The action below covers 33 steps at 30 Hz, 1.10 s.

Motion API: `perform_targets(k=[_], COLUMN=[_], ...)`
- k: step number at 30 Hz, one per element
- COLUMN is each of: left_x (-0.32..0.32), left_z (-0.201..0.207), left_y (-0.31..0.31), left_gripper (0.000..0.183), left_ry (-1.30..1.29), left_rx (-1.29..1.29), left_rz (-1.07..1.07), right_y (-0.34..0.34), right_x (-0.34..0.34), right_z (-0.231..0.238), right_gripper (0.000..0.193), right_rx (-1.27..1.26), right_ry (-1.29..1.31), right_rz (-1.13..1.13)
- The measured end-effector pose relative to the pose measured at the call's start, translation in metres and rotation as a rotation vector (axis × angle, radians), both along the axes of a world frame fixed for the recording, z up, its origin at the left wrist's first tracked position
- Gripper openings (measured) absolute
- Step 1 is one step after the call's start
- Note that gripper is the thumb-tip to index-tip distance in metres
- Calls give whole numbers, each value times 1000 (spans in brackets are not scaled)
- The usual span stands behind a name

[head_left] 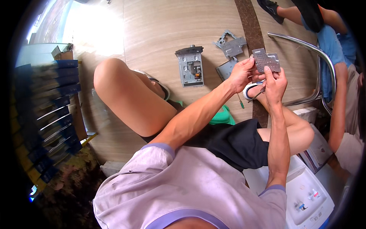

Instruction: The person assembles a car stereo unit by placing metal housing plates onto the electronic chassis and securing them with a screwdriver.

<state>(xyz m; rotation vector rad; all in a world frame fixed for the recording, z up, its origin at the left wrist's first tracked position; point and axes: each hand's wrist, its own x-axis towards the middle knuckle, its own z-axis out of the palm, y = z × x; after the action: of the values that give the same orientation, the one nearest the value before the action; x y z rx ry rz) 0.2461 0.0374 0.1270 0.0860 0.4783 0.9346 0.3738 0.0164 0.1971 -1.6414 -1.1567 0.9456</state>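
Both my hands hold up a small grey perforated metal plate (265, 60) with a notched edge. My left hand (241, 74) pinches its left edge between thumb and fingers. The thumb of my right hand (275, 84) presses on its lower part, fingers behind. A thin dark rod (257, 94), its kind unclear, sticks out below my right hand. On the floor ahead stands a boxy metal electronics unit (187, 78), with inner parts showing through an opening. More grey metal panels (233, 47) lie beyond my hands, and another flat panel (225, 70) is partly hidden by my left hand.
A screwdriver with a green handle (241, 104) lies near my foot. Something green (224, 116) shows by my lap. A curved metal chair frame (301, 41) and another person's arm (338, 99) are at right. A white tray (318, 181) holds small parts; stacked blue boxes (68, 89) stand left.
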Motion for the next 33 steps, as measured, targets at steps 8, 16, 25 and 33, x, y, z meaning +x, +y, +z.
perform_targets(k=[8, 16, 25, 33], left_x=[-3, -2, -10, -13], left_z=[-4, -5, 20, 12], left_y=[-4, -2, -4, 0], left_gripper=[33, 28, 29, 26], left_ry=[-38, 141, 528, 698], left_rx=[22, 98, 242, 303], left_rz=[12, 46, 73, -25], right_y=[-5, -7, -7, -10], right_x=[-4, -10, -10, -7], right_z=[-8, -1, 2, -3], right_gripper=[18, 17, 17, 19], right_rx=[50, 89, 130, 106], right_ry=[-138, -301, -417, -451], right_rz=[-5, 3, -3, 31])
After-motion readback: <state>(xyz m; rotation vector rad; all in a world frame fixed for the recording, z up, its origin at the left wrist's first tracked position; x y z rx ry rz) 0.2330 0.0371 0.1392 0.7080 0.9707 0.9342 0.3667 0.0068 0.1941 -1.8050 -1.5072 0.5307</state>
